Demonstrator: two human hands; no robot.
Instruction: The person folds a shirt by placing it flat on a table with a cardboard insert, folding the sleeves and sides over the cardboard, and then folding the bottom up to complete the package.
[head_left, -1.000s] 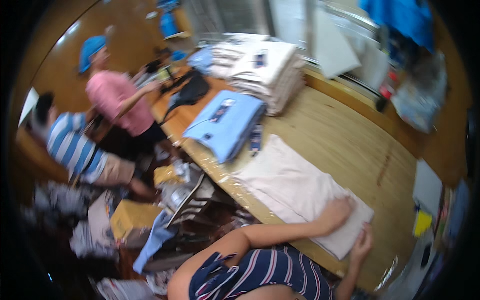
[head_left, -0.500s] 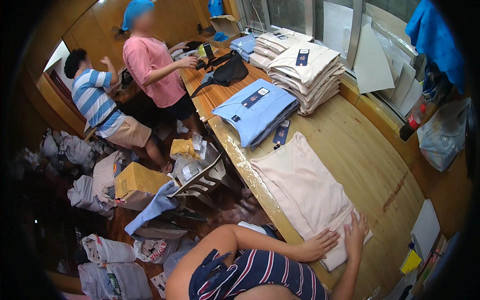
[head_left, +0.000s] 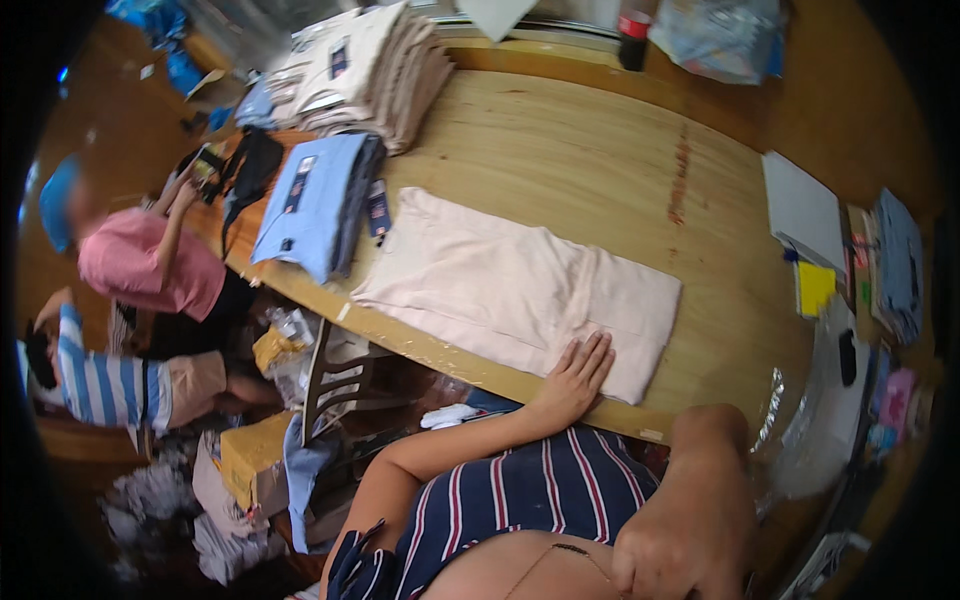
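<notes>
A pale cream knit garment (head_left: pixel 480 265) lies on the wooden table in front of me, its lower end folded over. Flat on that folded end rests my left hand (head_left: pixel 578 378), fingers stretched out and holding nothing. My right hand (head_left: pixel 682 545) is raised close to the camera, off the cloth and in front of my chest near a thin necklace (head_left: pixel 570 549). Its fingers are curled in, and whatever they may hold is hidden. Beyond the garment's far left end sit a dark blue hang tag (head_left: pixel 378 210) and a stack of folded blue garments (head_left: pixel 318 190).
A tall stack of folded cream garments (head_left: pixel 385 75) stands at the back left. A dark bottle (head_left: pixel 633 40) and a plastic bag (head_left: pixel 715 40) are by the window. Clear plastic (head_left: pixel 815 420) and papers lie right. Two people and a chair (head_left: pixel 318 385) are left.
My right hand has left the garment and come up toward the camera, its fingers now curled. My left hand stays on the cloth. The view has swung to the right.
</notes>
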